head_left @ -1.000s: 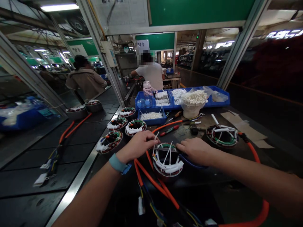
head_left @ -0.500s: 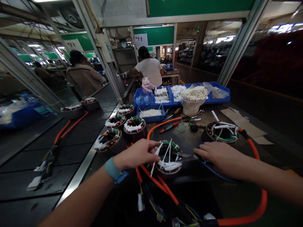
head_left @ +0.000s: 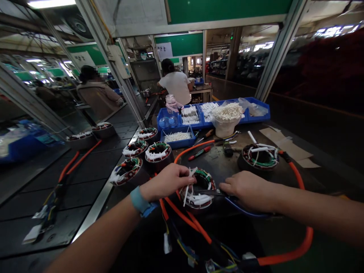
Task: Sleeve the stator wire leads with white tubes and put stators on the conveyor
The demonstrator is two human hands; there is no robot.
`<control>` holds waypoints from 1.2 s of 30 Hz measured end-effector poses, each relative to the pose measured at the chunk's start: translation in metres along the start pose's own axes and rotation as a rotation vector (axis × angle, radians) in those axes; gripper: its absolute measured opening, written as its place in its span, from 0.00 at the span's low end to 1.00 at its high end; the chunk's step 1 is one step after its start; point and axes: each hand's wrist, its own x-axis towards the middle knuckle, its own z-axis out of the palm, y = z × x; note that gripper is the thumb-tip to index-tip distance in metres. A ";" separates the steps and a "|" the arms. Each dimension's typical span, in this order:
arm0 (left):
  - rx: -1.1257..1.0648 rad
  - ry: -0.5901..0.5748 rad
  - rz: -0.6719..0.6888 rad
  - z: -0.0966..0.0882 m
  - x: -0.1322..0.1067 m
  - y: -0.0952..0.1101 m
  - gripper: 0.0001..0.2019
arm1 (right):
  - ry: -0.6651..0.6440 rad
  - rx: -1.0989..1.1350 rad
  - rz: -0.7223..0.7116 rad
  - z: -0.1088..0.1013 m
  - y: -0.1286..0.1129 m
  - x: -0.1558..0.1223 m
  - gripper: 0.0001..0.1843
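Observation:
In front of me sits a motor stator [head_left: 211, 181] with green, dark red and white parts around its rim. At its near left side my left hand [head_left: 170, 181] is closed on thin white ties [head_left: 186, 195], pinched between thumb and fingers. My right hand [head_left: 247, 191] grips scissors [head_left: 212, 192] from the right. Their blades reach across the near rim of this stator, close to the left fingertips; the tips are hard to make out. Part of the scissors' blue handle shows below the right hand.
Several stators [head_left: 158, 152] stand to the left, another stator [head_left: 258, 156] to the right. Behind are blue bins [head_left: 184, 142] of white pieces, a white tub [head_left: 226, 127] and a red marker [head_left: 199, 153]. Orange cables [head_left: 298, 176] loop around. A person [head_left: 174, 85] works farther back.
The scissor blades have moved left over the stator, nearer my left hand. My left fingers now hold the white ties together, where some stood apart before. The whole view has shifted slightly.

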 end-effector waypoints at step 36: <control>0.666 0.415 0.137 0.027 0.005 -0.050 0.20 | 0.183 0.164 0.479 0.057 0.060 0.100 0.15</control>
